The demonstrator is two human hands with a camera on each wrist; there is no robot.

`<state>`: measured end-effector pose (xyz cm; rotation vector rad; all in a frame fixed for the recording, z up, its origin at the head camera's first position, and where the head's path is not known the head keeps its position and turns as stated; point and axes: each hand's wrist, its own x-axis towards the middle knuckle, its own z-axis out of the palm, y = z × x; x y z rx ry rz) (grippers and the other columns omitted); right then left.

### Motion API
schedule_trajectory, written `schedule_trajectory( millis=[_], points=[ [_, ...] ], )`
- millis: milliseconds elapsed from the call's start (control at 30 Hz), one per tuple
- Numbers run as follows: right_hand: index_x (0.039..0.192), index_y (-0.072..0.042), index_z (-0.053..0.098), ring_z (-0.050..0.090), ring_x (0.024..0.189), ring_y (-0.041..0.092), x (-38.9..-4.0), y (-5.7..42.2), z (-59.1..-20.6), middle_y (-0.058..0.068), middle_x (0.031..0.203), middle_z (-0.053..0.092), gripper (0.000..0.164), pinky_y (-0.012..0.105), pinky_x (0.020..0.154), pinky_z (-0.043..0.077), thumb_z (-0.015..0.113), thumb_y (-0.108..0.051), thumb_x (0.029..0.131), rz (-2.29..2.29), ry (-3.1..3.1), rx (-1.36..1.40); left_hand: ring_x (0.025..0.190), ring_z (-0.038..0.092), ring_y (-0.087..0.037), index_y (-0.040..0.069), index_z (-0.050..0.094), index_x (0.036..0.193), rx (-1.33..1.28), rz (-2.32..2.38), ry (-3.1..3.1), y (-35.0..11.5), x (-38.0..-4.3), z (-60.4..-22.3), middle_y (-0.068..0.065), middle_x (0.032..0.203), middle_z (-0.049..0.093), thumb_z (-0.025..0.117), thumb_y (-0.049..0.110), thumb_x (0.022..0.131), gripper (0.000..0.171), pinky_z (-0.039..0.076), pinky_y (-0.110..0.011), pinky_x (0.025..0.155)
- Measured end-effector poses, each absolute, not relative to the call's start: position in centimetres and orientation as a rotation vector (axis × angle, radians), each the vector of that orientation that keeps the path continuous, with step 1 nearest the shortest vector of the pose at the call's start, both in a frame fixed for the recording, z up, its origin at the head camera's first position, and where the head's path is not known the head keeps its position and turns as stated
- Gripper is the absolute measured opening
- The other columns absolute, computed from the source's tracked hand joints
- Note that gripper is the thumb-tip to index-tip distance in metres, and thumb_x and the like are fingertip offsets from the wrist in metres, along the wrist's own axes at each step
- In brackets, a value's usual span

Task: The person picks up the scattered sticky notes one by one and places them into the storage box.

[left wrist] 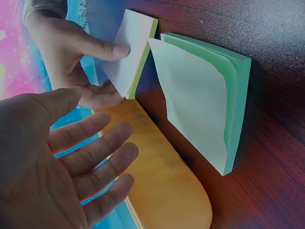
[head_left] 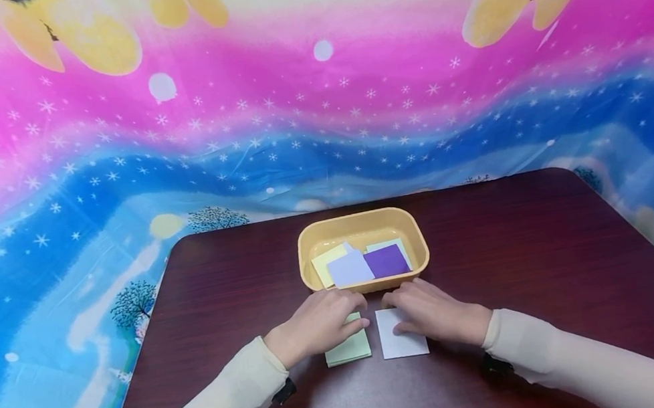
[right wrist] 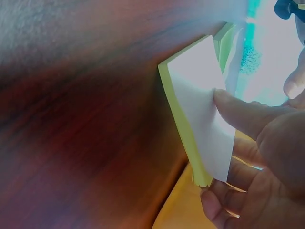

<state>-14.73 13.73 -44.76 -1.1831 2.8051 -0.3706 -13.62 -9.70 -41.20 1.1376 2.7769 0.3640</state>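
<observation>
A pad of green sticky notes lies on the table under my left hand. In the left wrist view its pale top sheet stands partly lifted from the pad. My left fingers are spread and loosely bent, with nothing between them. To its right lies a yellow-edged sticky note pad with a white top sheet. My right hand holds this pad, thumb on the white sheet and fingers curled at the far edge.
Just beyond both hands stands a yellow plastic basket. Inside are a lilac square, a purple square, a pale yellow one and a pale green one. The dark wooden table ends at a patterned cloth backdrop.
</observation>
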Motion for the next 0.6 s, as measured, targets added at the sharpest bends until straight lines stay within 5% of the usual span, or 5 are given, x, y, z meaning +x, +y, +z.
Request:
schedule_trajectory(
  millis=[200,600],
  points=[
    [0.097,-0.016,0.072,0.056,0.071,0.002,-15.01,14.05,-44.59,-0.009,0.083,0.070,0.010,0.025,0.067,0.045,0.077,-0.017,0.088,-0.451,2.807,-1.252,0.084,0.065,-0.009,0.014,0.072,0.110,1.143,0.352,2.775,-9.60,-13.59,-41.30,0.002,0.101,0.075,0.065,0.032,0.099,0.022,0.053,-0.030,0.078],
    [0.095,-0.019,0.071,0.056,0.075,-0.001,-15.09,14.68,-43.86,-0.015,0.084,0.068,0.009,0.025,0.071,0.047,0.077,-0.016,0.088,-0.503,2.774,-1.210,0.085,0.065,-0.009,0.014,0.072,0.110,1.143,0.360,2.759,-9.54,-13.68,-41.37,0.001,0.101,0.076,0.065,0.033,0.099,0.023,0.053,-0.030,0.079]
  ],
)
